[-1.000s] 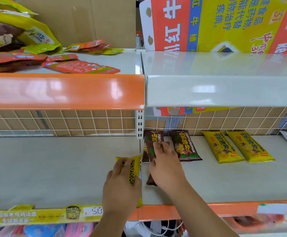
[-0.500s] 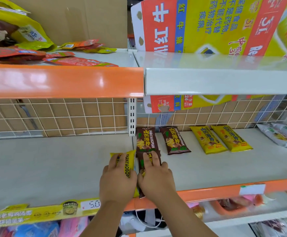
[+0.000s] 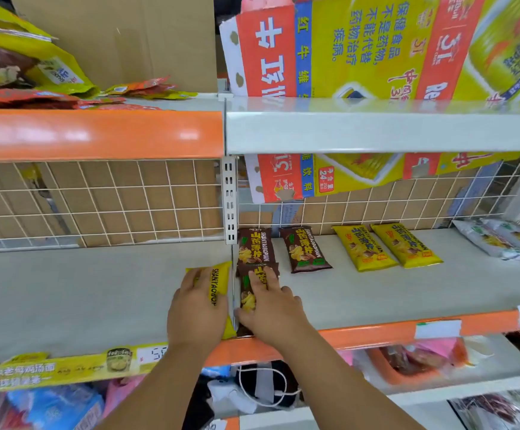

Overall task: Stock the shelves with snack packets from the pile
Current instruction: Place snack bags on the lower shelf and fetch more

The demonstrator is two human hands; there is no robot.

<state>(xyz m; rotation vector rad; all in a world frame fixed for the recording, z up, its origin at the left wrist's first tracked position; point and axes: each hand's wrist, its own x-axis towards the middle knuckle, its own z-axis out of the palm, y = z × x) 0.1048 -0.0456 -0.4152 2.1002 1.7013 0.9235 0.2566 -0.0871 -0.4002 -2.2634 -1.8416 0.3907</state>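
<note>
My left hand [image 3: 195,308] grips a yellow snack packet [image 3: 218,279] standing on its edge at the seam of the middle shelf [image 3: 97,290]. My right hand [image 3: 271,308] presses flat on a brown snack packet [image 3: 248,297] lying at the shelf's front edge, just right of the seam. Behind it lies another brown packet [image 3: 254,245], then a third brown packet [image 3: 303,248] and two yellow packets [image 3: 361,247] [image 3: 403,243] in a row. The pile of snack packets [image 3: 29,76] lies on the upper shelf at the far left.
White packets [image 3: 497,237] lie at the far right of the middle shelf. A wire grid backs the shelf. A printed cardboard box [image 3: 376,48] and a plain brown carton [image 3: 122,38] stand on top. Lower shelves hold bags and a cord.
My right hand has drawn the brown packet back from the rear row to the shelf's front edge. My left hand keeps hold of the yellow packet. The view has shifted right and down.
</note>
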